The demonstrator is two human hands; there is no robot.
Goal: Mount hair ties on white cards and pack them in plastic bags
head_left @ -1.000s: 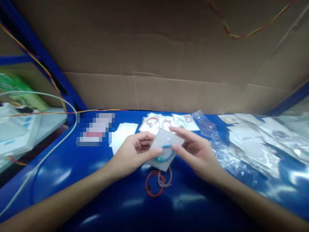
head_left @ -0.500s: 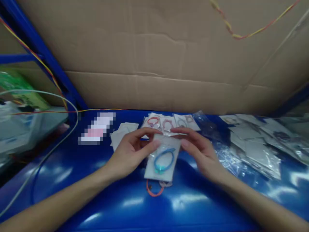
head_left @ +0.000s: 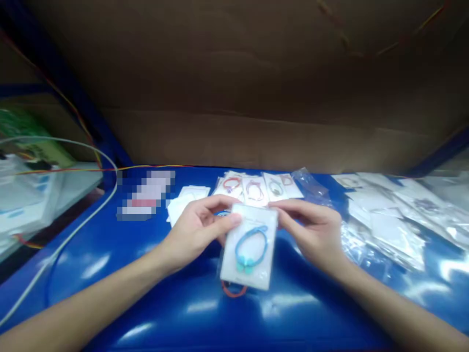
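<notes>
A white card [head_left: 234,272] in a clear plastic sleeve carries a blue hair tie [head_left: 266,247] with a turquoise ornament. My left hand [head_left: 196,227] grips its upper left corner, the thumb lying on the front. At the upper right corner, my right hand [head_left: 315,227] pinches the edge between thumb and fingers. Below the card, an orange-red hair tie [head_left: 234,293] pokes out, partly covered. Something blue and looped [head_left: 222,213] shows between my left fingers and the card, mostly hidden.
Behind the hands lie several carded hair ties [head_left: 256,189] and blank white cards [head_left: 194,191]. A heap of bagged cards [head_left: 395,230] and clear sleeves [head_left: 353,244] covers the right side of the blue table [head_left: 205,322]. A pale cable [head_left: 78,234] loops at left; cardboard [head_left: 234,142] stands behind.
The card has tilted up to face me more squarely and shifted slightly right and down. My right hand has drawn in its fingers at the card's corner. The cardboard looks darker.
</notes>
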